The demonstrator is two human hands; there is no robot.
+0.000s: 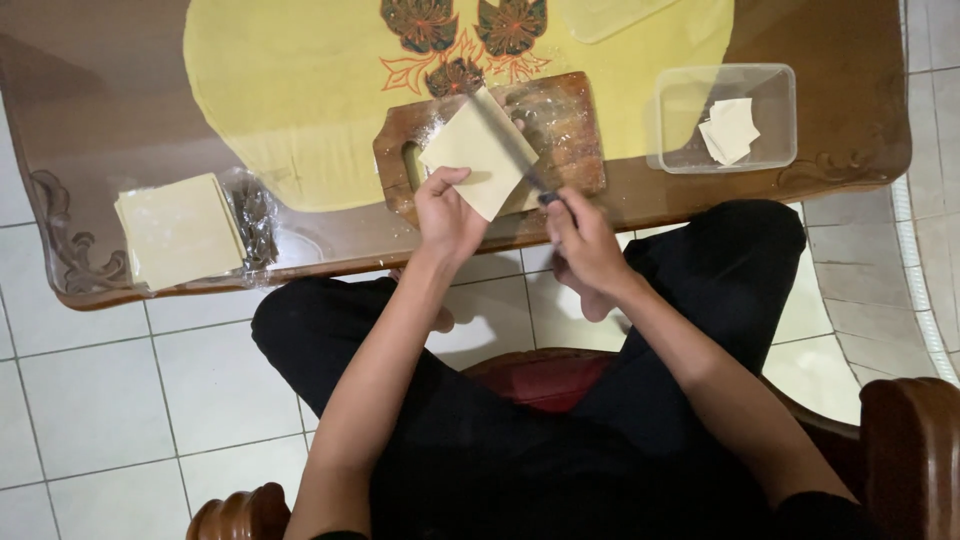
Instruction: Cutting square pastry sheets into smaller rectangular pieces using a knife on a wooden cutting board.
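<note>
Centrally, the left hand (pixel 447 212) is pressing its fingers on a pale dough square (pixel 478 152) atop the wooden board (pixel 560 125), while the right hand (pixel 585 240) is closing its grip around a knife (pixel 512 145) lying across it.

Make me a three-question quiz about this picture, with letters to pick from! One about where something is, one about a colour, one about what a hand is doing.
1. Where is the stack of pale square sheets?
A. near the table's left end
B. inside the clear box
C. on the floor

2. What colour is the cloth under the wooden cutting board?
A. blue
B. yellow
C. green

3. What is the right hand doing?
A. resting flat
B. holding a knife
C. lifting the board

Answers:
1 A, it lies there beside crumpled plastic wrap.
2 B, yellow shows around the board.
3 B, its grip closes on the knife laid across the sheet that the left hand steadies.
</note>
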